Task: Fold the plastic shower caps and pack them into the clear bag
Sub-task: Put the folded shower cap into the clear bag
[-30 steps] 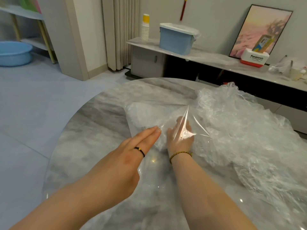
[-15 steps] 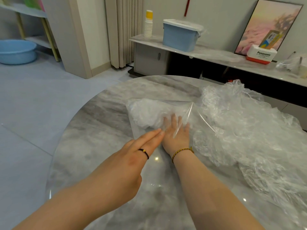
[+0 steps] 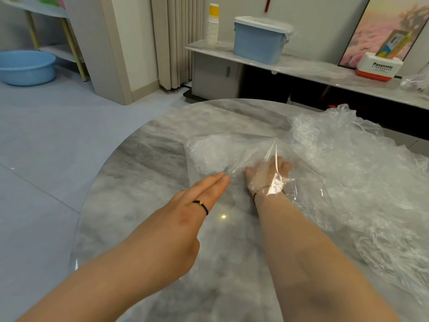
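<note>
while a blue basin (image 3: 25, 67) sits on the floor at far left, the round marble table (image 3: 139, 182) fills the near view. the left hand (image 3: 183, 217) lies flat just over the tabletop, fingers straight and pressed together, a black ring on one of them. its fingertips (image 3: 224, 178) reach the near left edge of the clear bag (image 3: 308, 182); whether they touch the film cannot be told. behind, on a low sideboard (image 3: 313, 68), stand a stack of paper cups (image 3: 212, 26) and a lidded blue box (image 3: 257, 40). the bag lies on the table with its mouth toward the person, and a wad of folded shower caps (image 3: 213, 152) fills its far left end. the right hand (image 3: 267, 177) is inside the bag up to the wrist, just beside that wad. glare on the film hides whether its fingers curl on a cap or lie loose. right of the bag, touching its side, the loose shower caps (image 3: 362, 177) lie in a crumpled heap across the table. a white and red panasonic box (image 3: 378, 67) rests on the sideboard beyond.
</note>
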`<act>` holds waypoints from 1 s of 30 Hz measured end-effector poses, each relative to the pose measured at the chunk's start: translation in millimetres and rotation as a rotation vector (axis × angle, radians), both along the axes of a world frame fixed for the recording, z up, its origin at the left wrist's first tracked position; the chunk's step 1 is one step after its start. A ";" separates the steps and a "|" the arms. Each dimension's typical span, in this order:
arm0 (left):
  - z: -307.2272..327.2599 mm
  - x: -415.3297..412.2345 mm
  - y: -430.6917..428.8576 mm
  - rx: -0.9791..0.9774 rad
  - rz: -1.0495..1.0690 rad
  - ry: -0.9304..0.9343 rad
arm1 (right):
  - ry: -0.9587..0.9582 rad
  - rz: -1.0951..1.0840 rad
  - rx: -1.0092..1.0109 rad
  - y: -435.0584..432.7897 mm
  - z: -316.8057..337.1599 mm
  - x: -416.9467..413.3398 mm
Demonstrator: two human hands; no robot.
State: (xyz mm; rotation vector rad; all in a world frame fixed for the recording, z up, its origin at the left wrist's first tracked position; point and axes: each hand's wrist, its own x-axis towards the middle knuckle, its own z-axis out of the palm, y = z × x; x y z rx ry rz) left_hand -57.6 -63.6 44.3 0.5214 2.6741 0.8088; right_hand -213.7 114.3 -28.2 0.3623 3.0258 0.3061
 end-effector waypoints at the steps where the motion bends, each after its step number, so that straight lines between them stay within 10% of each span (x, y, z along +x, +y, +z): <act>1: 3.5 2.6 0.5 -0.017 0.001 0.035 | -0.018 0.000 -0.028 -2.0 0.9 -1.3; 18: -21.5 -22.2 0.5 -0.030 0.327 0.219 | -0.015 0.176 -0.117 -34.8 22.3 50.8; 30: -47.8 -29.1 -6.1 -0.183 0.340 0.211 | 0.112 0.724 -0.393 -11.4 13.1 133.2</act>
